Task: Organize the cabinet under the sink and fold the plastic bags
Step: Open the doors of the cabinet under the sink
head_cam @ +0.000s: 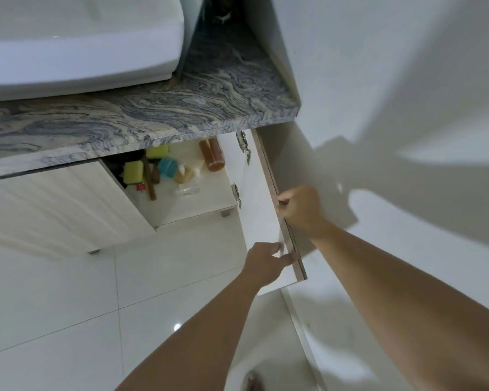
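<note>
The right cabinet door (259, 198) under the sink stands wide open against the wall. My right hand (301, 208) grips its outer edge from the wall side. My left hand (266, 263) pinches the same edge lower down, near the door's corner. Inside the open cabinet (198, 198) lie two yellow sponges (133, 172), a teal container (167, 166), an amber bottle (212, 153), a brown stick-like handle (150, 179), a small pump bottle (184, 174) and a clear plastic piece (187, 190). No plastic bags can be made out.
The left cabinet door (60, 204) is closed. A white basin (76, 52) sits on the grey marbled countertop (153, 108). A white wall (393, 94) runs along the right. Glossy white floor tiles (68, 306) spread below.
</note>
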`<state>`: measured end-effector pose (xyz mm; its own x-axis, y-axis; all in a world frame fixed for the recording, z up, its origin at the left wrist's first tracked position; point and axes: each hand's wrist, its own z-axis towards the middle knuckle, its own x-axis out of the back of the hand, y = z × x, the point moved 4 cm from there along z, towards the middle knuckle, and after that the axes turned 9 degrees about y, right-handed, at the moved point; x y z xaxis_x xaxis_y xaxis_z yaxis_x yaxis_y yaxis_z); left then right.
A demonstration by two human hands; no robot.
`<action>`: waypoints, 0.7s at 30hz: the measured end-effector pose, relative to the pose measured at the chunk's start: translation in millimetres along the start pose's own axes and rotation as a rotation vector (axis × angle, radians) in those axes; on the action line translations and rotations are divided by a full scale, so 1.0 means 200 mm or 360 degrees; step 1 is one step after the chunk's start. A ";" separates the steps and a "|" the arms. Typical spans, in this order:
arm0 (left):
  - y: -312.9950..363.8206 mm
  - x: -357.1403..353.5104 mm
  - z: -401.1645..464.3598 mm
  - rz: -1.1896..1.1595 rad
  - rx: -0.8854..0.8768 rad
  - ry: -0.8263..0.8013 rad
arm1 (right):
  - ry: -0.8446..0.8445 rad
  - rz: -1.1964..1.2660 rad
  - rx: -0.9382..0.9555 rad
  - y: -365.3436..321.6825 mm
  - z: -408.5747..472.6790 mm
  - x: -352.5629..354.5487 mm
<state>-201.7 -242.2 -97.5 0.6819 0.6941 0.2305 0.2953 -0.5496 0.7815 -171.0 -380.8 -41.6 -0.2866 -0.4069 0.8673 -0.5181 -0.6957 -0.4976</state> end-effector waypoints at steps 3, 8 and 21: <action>0.06 -0.14 0.01 -0.0017 -0.0051 0.0042 | -0.0098 -0.0097 0.0180 0.05 0.04 0.08; 0.11 -0.24 0.02 -0.0001 -0.0070 0.0122 | -0.0157 -0.0179 0.0219 0.09 0.07 0.14; 0.09 -0.03 0.04 0.0312 -0.0034 0.0187 | -0.0091 -0.0570 0.0203 0.13 0.06 0.21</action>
<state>-195.0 -259.2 -88.3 0.6418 0.6251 0.4442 0.1499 -0.6704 0.7267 -187.4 -423.7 -18.6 -0.0585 -0.1545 0.9863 -0.4719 -0.8664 -0.1637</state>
